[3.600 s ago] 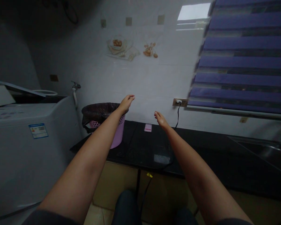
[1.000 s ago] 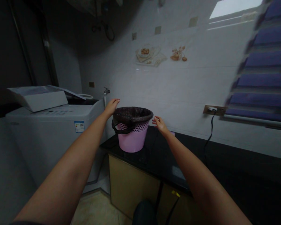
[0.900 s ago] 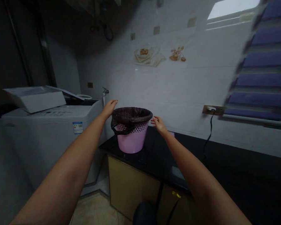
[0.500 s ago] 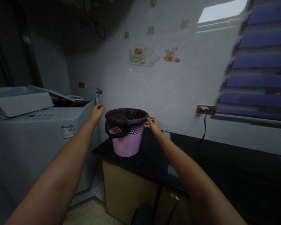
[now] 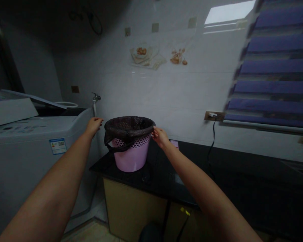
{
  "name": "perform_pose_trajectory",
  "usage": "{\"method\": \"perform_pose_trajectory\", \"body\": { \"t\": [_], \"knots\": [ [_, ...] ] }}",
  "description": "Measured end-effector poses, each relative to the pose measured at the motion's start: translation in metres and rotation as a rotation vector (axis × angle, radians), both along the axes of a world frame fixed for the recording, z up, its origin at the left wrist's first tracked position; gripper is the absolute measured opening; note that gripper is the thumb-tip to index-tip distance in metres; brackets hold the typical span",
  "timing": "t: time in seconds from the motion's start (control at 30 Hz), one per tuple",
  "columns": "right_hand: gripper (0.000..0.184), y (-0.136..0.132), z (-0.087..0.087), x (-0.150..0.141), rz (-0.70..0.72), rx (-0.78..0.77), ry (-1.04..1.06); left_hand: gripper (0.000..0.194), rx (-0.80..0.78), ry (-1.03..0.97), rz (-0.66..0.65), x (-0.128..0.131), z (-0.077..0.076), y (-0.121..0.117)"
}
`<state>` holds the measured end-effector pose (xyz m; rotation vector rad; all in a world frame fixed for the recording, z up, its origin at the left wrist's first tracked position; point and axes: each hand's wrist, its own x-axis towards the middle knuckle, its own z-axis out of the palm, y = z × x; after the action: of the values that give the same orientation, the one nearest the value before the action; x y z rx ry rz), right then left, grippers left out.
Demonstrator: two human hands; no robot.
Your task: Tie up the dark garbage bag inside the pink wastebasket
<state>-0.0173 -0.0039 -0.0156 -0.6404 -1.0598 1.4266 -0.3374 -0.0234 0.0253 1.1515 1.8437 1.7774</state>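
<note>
A pink trash can point(image 5: 131, 160) with a band of holes below its rim stands upright on the black countertop. A black garbage bag point(image 5: 127, 129) lines it and is folded over the rim, with a loose loop hanging down the front left side. My right hand point(image 5: 160, 137) is at the right of the rim, its fingertips bent and closed on the bag's folded edge. Left of the can, a small gap away from it, my left hand point(image 5: 94, 126) is raised with fingers curled together and nothing visible in them.
A washing machine point(image 5: 65, 126) with its lid raised is on the left, near a wall tap point(image 5: 96, 97). Behind the counter point(image 5: 242, 181), a plug and black cord hang from a wall socket point(image 5: 214, 116). A purple striped blind point(image 5: 272, 70) covers the right side.
The view has turned slightly right, so everything sits further left. My right fingers have drawn in closer against the rim. My left hand stays beside the can, its fingers still curled.
</note>
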Motion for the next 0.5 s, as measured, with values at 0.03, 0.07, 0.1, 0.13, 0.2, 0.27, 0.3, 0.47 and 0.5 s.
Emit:
{"method": "perform_pose_trajectory", "body": {
  "t": [0.03,0.07,0.1,0.13,0.2,0.27,0.3,0.47,0.5],
  "knots": [
    [0.025,0.000,0.001,0.000,0.011,-0.024,0.017,0.015,-0.011,-0.015,-0.009,0.001,0.000,0.001],
    [0.024,0.000,0.001,0.000,0.020,-0.051,0.036,0.014,-0.026,-0.031,-0.017,0.002,0.000,0.002],
    [0.023,0.000,0.002,0.000,0.029,-0.077,0.053,0.013,-0.045,-0.049,-0.027,0.003,0.000,0.003],
    [0.023,0.000,0.003,0.000,0.038,-0.097,0.066,0.012,-0.066,-0.066,-0.039,0.005,0.000,0.003],
    [0.022,0.001,0.005,0.000,0.050,-0.129,0.087,0.010,-0.105,-0.100,-0.065,0.008,0.000,0.004],
    [0.021,0.001,0.006,0.000,0.053,-0.153,0.105,0.009,-0.133,-0.132,-0.089,0.011,0.000,0.004],
    [0.020,0.001,0.007,0.000,0.051,-0.164,0.111,0.009,-0.143,-0.146,-0.099,0.013,0.000,0.004],
    [0.017,0.002,0.008,-0.002,0.052,-0.204,0.121,0.007,-0.212,-0.198,-0.107,0.016,0.003,0.009],
    [0.017,0.002,0.008,-0.002,0.059,-0.208,0.121,0.007,-0.225,-0.204,-0.097,0.016,0.003,0.011]
  ]
}}
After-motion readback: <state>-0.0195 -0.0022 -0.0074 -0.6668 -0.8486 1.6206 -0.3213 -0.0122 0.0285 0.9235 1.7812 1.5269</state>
